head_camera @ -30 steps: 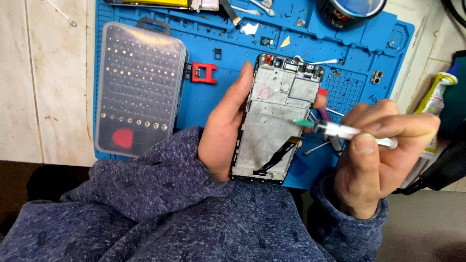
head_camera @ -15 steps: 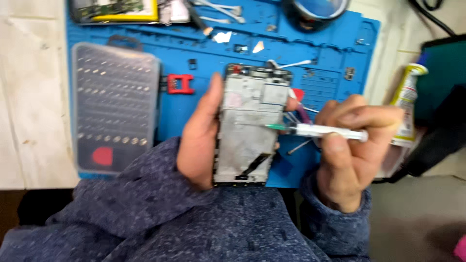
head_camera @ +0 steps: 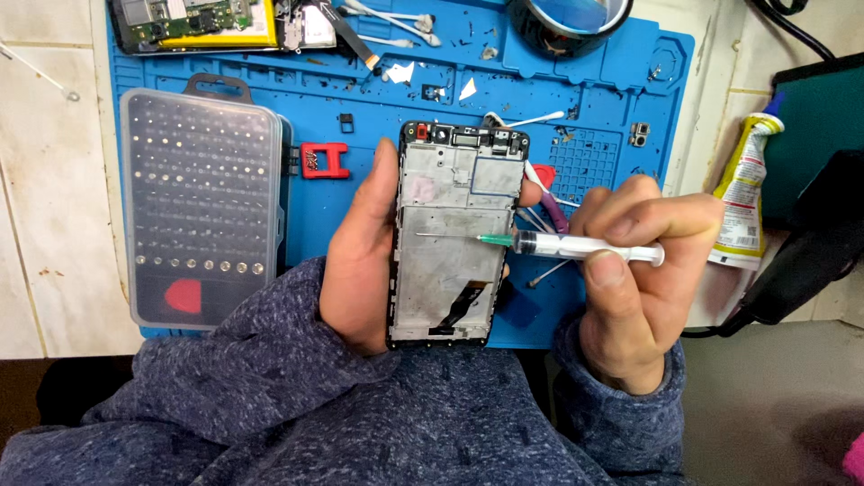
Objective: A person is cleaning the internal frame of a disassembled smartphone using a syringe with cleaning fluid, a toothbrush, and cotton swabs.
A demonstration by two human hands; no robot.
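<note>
You wore a knitted pullover of mottled blue-grey yarn, dark navy flecked with paler threads, thick and a little fuzzy on the surface. Its left sleeve (head_camera: 252, 360) ran full length and bunched in soft folds at the wrist; its right sleeve (head_camera: 621, 418) ended in a loose cuff of the same cloth. Your left hand (head_camera: 360, 261) and right hand (head_camera: 634, 279) were bare: no gloves, rings or watch showed, and the nails were cut short.

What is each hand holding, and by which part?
Left hand grips the phone frame by its long edges; right hand pinches the syringe by its barrel.
</note>
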